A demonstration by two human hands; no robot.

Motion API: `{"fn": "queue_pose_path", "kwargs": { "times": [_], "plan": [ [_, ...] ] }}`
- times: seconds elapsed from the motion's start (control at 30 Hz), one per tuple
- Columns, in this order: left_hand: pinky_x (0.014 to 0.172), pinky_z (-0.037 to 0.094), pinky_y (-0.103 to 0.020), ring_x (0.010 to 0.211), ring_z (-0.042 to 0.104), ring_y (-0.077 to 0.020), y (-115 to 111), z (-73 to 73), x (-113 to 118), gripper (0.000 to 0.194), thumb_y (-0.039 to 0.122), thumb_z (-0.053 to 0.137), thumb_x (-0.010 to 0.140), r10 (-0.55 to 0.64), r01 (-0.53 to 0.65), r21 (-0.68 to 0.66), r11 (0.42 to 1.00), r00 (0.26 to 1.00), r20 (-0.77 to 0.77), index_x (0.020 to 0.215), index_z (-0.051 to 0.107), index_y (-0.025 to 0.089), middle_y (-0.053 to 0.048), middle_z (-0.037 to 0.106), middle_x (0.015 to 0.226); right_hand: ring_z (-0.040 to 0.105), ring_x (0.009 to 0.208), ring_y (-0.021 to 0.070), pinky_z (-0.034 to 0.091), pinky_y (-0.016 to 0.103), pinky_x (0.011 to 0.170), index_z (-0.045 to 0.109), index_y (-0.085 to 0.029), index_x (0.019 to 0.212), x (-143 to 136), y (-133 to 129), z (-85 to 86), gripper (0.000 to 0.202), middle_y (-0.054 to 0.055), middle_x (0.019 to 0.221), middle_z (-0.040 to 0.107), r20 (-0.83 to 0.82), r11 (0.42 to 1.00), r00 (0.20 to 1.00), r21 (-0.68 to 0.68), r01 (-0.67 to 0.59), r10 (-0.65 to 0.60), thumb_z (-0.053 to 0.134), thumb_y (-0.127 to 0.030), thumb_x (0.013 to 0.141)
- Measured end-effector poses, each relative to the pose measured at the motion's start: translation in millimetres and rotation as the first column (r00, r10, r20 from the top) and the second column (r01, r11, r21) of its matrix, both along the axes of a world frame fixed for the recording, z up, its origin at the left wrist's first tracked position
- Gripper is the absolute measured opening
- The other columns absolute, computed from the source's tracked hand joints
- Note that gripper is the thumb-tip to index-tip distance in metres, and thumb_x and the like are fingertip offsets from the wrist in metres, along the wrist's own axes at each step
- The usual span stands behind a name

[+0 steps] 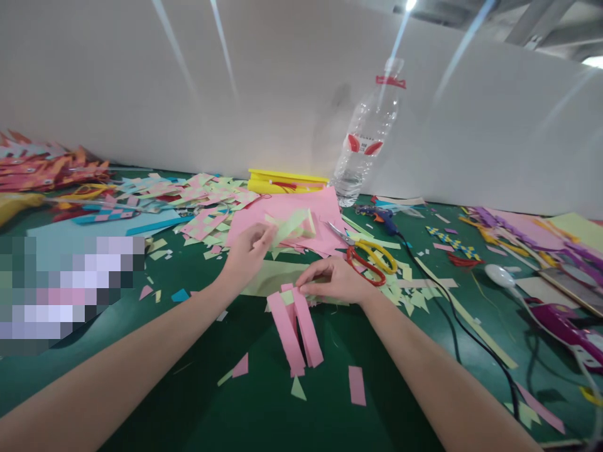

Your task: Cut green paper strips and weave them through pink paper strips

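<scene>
My left hand (250, 248) is closed on a pale green paper strip (294, 225), which extends to the right over a pink sheet (277, 207). My right hand (332, 278) has its thumb and fingertips together on the top end of folded pink paper strips (296, 329). These strips hang apart toward me, with a small green piece between them at the top. Behind the right hand lie scissors (370, 254) with red and yellow handles, their blades resting over the pink sheet.
A clear plastic bottle (367, 138) stands near the white wall. Paper scraps (202, 194) lie at the back left. On the right are a blue glue gun (387, 221) with a black cable, a purple device (565, 326) and woven paper strips (452, 242).
</scene>
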State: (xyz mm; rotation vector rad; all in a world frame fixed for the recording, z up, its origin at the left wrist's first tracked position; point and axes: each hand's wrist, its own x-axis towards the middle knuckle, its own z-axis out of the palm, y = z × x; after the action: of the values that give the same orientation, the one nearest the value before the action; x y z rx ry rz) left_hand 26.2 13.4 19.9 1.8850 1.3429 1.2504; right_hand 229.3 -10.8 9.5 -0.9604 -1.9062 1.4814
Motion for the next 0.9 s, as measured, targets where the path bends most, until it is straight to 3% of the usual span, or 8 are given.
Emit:
{"fn": "queue_pose_path", "kwargs": {
  "times": [0.13,0.23,0.3,0.37,0.5,0.6,0.73,0.9],
  "plan": [
    [0.056,0.039,-0.026,0.061,0.05,-0.0159,-9.3,-5.9,-11.5,0.032,0.045,0.045,0.083,-0.033,0.03,-0.022,0.999,0.987,-0.158,0.065,0.051,0.019,0.0,0.052,0.065,0.061,0.058,0.0083,0.047,0.016,0.047,0.072,-0.017,0.083,0.6,0.3,0.2,0.021,0.003,0.077,0.07,-0.015,1.0,1.0,0.006,-0.023,0.024,0.071,-0.032,0.07],
    [0.068,0.045,-0.029,0.085,0.058,-0.0217,-13.7,-12.6,-21.9,0.034,0.047,0.044,0.084,-0.185,0.173,-0.075,0.982,0.961,-0.206,0.074,0.06,0.019,-0.008,0.061,0.095,0.06,0.058,0.0081,0.047,0.016,0.046,0.072,-0.017,0.084,0.8,0.3,-0.6,0.021,0.002,0.076,0.069,-0.023,1.0,1.0,0.012,-0.019,0.019,0.072,-0.032,0.07],
    [0.08,0.045,-0.033,0.105,0.053,-0.0266,-16.3,-16.2,-29.2,0.034,0.049,0.046,0.083,-0.249,0.23,-0.1,0.968,0.926,-0.284,0.079,0.065,0.021,-0.01,0.056,0.117,0.059,0.056,0.0084,0.046,0.016,0.045,0.071,-0.016,0.084,0.7,0.1,-0.6,0.022,0.002,0.074,0.069,-0.01,1.0,1.0,0.019,-0.005,0.005,0.072,-0.033,0.069],
    [0.085,0.044,-0.037,0.112,0.049,-0.0287,-18.7,-18.4,-36.7,0.035,0.05,0.045,0.083,-0.272,0.251,-0.107,0.962,0.896,-0.351,0.079,0.068,0.023,-0.009,0.053,0.123,0.059,0.055,0.0087,0.047,0.017,0.046,0.072,-0.016,0.082,0.9,-0.2,0.3,0.023,0.002,0.072,0.069,0.015,0.999,1.0,0.053,0.01,-0.011,0.072,-0.034,0.069],
    [0.08,0.046,-0.039,0.1,0.051,-0.0283,-21.1,-18.5,-50.6,0.037,0.052,0.045,0.081,-0.197,0.207,-0.022,0.978,0.883,-0.426,0.076,0.072,0.026,-0.008,0.058,0.107,0.057,0.054,0.0075,0.048,0.018,0.048,0.072,-0.016,0.082,2.5,-0.9,4.1,0.022,0.001,0.07,0.067,0.021,0.996,1.0,0.084,0.02,-0.022,0.072,-0.033,0.069],
    [0.067,0.046,-0.032,0.084,0.054,-0.0237,-21.3,-16.1,-57.6,0.037,0.049,0.045,0.081,-0.242,0.221,-0.099,0.97,0.868,-0.433,0.078,0.072,0.025,-0.007,0.058,0.093,0.056,0.052,0.0071,0.05,0.019,0.05,0.071,-0.015,0.082,4.0,-0.7,6.5,0.021,0.001,0.071,0.067,0.013,0.997,0.999,0.072,0.03,-0.031,0.071,-0.032,0.07],
    [0.061,0.045,-0.027,0.076,0.057,-0.0196,-22.9,-11.4,-60.8,0.035,0.046,0.045,0.083,-0.293,0.227,-0.208,0.951,0.875,-0.386,0.085,0.071,0.022,-0.006,0.061,0.094,0.057,0.053,0.0072,0.05,0.02,0.053,0.071,-0.016,0.081,5.0,0.6,6.4,0.018,0.001,0.072,0.067,0.002,0.995,0.999,0.089,0.049,-0.049,0.071,-0.03,0.07],
    [0.061,0.047,-0.027,0.073,0.061,-0.0198,-27.9,-6.8,-61.5,0.03,0.048,0.055,0.077,-0.155,0.099,-0.176,0.979,0.927,-0.341,0.08,0.07,0.022,-0.005,0.068,0.091,0.057,0.053,0.0076,0.05,0.021,0.055,0.071,-0.017,0.082,6.3,2.8,2.7,0.017,0.0,0.07,0.067,-0.041,0.992,0.998,0.114,0.061,-0.056,0.071,-0.029,0.07]
  ]
}}
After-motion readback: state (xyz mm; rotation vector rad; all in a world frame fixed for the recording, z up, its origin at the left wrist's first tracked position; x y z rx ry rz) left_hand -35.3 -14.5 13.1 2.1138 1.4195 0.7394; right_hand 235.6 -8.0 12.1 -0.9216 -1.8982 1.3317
